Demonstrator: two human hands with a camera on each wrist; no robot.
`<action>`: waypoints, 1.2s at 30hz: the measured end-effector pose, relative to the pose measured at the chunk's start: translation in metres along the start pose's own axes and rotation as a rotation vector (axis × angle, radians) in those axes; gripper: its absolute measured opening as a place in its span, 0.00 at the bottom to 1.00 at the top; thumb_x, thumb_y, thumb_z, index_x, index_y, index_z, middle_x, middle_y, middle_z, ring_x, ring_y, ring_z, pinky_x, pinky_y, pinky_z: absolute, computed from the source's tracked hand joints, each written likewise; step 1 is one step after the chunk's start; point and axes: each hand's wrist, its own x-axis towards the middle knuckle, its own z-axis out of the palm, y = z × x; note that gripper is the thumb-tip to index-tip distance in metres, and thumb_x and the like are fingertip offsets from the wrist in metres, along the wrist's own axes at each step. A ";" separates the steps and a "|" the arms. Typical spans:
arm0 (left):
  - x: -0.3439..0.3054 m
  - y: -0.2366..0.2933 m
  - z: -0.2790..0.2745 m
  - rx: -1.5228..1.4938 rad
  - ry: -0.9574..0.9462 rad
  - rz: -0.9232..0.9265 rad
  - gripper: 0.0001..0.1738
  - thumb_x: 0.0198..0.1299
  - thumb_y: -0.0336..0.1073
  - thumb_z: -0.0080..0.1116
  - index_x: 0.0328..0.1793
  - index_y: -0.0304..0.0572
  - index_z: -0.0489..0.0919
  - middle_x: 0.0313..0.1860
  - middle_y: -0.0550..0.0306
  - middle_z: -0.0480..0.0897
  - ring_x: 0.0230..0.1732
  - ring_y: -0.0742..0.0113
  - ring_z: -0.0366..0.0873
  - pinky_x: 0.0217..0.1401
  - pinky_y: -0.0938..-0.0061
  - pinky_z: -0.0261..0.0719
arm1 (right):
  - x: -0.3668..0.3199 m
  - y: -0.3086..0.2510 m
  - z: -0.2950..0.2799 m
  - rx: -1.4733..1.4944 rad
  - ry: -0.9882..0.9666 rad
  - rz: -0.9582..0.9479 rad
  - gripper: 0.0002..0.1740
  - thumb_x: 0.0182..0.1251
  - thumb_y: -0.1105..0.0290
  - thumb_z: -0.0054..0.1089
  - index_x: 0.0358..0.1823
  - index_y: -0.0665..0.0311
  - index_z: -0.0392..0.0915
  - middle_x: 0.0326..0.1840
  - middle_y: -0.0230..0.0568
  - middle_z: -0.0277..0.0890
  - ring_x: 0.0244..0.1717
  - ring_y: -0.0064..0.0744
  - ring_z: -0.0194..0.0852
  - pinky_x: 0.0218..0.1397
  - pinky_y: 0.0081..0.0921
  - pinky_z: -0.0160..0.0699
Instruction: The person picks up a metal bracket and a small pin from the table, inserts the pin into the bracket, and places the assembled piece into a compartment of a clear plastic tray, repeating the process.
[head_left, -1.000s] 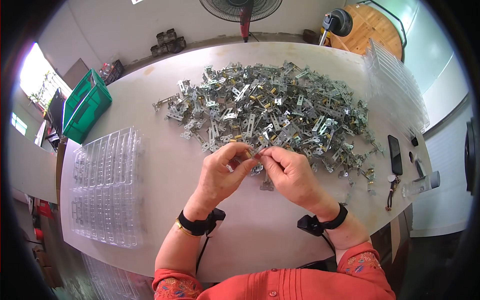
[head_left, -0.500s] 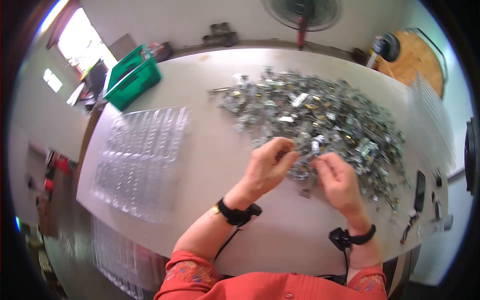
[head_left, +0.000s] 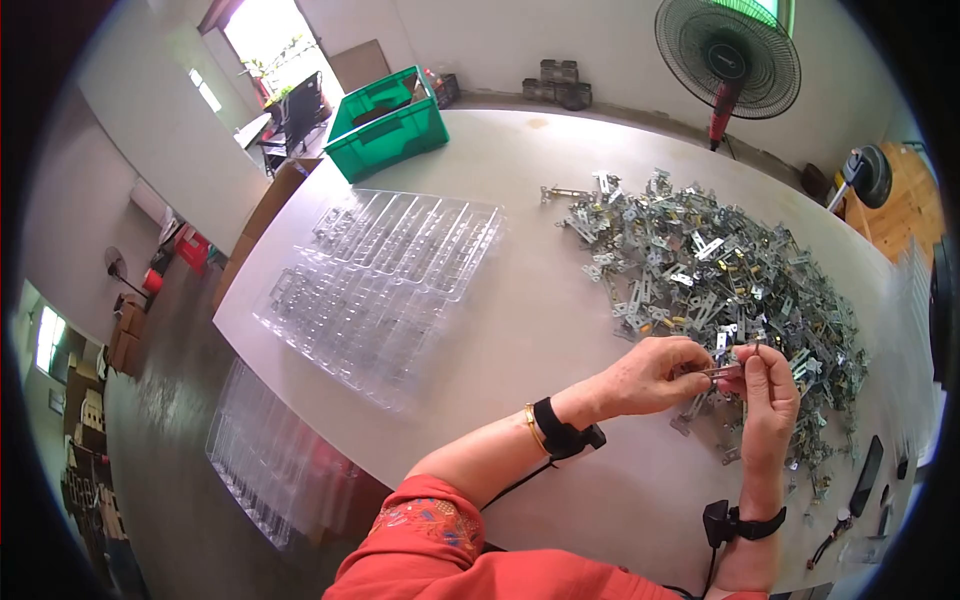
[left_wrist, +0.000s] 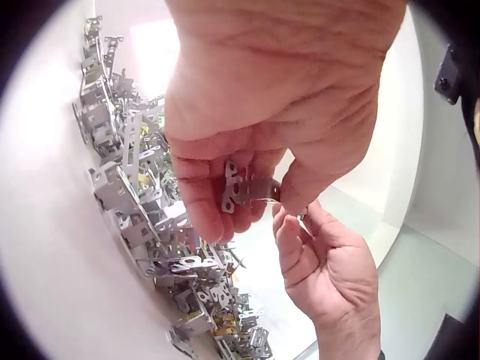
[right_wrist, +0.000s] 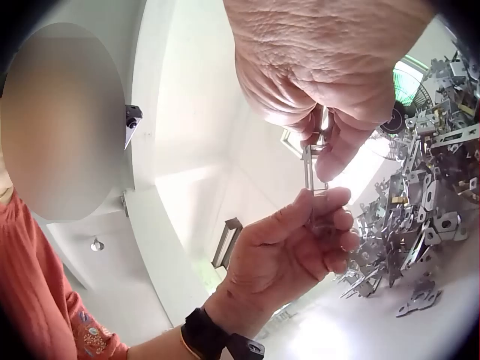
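Thumb and fingers of the left hand [head_left: 655, 378] pinch a small metal bracket [head_left: 722, 371] at the near edge of the metal pile [head_left: 730, 270]. From the other side, the right hand [head_left: 768, 400] grips its far end with the fingertips. In the left wrist view the bracket's holed plate [left_wrist: 230, 187] lies against the curled left fingers, and the right hand [left_wrist: 334, 277] meets it at the thumb. The right wrist view shows the bracket's long side [right_wrist: 308, 169] upright between the right hand [right_wrist: 322, 67] above and the left hand [right_wrist: 274, 255] below.
Clear plastic trays [head_left: 370, 290] lie left on the table, with a green crate [head_left: 388, 130] behind them. A phone [head_left: 866, 475] lies at the right edge, below more clear trays [head_left: 908, 340]. A fan [head_left: 728, 62] stands beyond the table.
The head view has turned left, so the table and pile appear farther right. The hands, slightly apart half a second ago, now meet at the bracket.
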 end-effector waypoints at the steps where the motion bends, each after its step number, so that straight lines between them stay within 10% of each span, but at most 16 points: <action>1: 0.000 0.006 0.000 0.058 0.044 0.085 0.16 0.65 0.35 0.66 0.56 0.37 0.81 0.40 0.59 0.83 0.41 0.73 0.78 0.41 0.75 0.78 | 0.000 0.000 0.000 0.006 -0.007 -0.004 0.11 0.82 0.68 0.51 0.51 0.67 0.79 0.46 0.34 0.81 0.39 0.20 0.81 0.44 0.21 0.85; 15: 0.003 0.011 0.000 0.363 0.292 0.232 0.08 0.64 0.32 0.62 0.47 0.38 0.78 0.36 0.45 0.83 0.39 0.45 0.83 0.40 0.59 0.80 | 0.003 0.000 0.007 -0.004 0.256 -0.055 0.12 0.83 0.64 0.49 0.54 0.62 0.79 0.51 0.30 0.78 0.48 0.21 0.78 0.44 0.22 0.82; 21: 0.006 0.039 -0.024 0.418 0.527 0.209 0.08 0.66 0.32 0.61 0.46 0.36 0.78 0.31 0.43 0.83 0.33 0.44 0.84 0.36 0.60 0.80 | -0.008 -0.014 0.010 0.099 -0.246 0.153 0.10 0.81 0.66 0.52 0.48 0.64 0.79 0.34 0.34 0.80 0.31 0.20 0.77 0.35 0.19 0.76; 28: -0.019 0.066 -0.079 0.451 0.744 0.191 0.08 0.67 0.32 0.64 0.46 0.35 0.82 0.30 0.49 0.86 0.31 0.71 0.82 0.36 0.73 0.80 | -0.035 0.015 0.049 0.025 -0.899 0.475 0.08 0.79 0.71 0.54 0.44 0.68 0.80 0.33 0.35 0.82 0.34 0.23 0.82 0.39 0.21 0.82; 36: -0.108 0.089 -0.188 0.920 0.979 -0.071 0.10 0.64 0.34 0.64 0.46 0.35 0.85 0.32 0.49 0.88 0.34 0.64 0.88 0.38 0.71 0.83 | -0.048 0.035 0.054 0.043 -1.019 0.600 0.09 0.78 0.69 0.57 0.46 0.67 0.82 0.35 0.32 0.82 0.36 0.20 0.80 0.41 0.21 0.82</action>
